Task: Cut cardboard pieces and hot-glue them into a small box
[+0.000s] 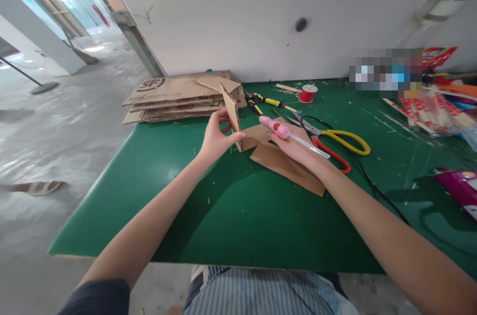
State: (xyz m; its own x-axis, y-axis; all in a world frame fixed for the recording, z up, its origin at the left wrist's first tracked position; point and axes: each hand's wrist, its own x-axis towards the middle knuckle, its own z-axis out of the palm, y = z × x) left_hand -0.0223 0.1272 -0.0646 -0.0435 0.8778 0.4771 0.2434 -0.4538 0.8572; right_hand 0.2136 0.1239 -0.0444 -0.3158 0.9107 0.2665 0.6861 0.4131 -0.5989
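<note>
My left hand (220, 135) grips a narrow upright cardboard piece (231, 109) between thumb and fingers, its lower end near the green table (179, 166). In my right hand (288, 145) is a pink glue gun (276, 127), tilted, with a clear glue stick (309, 145) sticking out of its rear toward my forearm. The gun's front end points toward the upright piece, a short way off. Beneath and beside my right hand lie loose cardboard pieces (288, 168). The fingers of my right hand are partly hidden by the gun.
Flattened cardboard (175, 94) is stacked at the back left. Scissors (346, 141) with yellow and red handles, yellow-black pliers (268, 100) and a red spool (308, 94) lie behind and right. Packets (439, 106) and a purple object (460, 188) are at the right. A black cable crosses the table.
</note>
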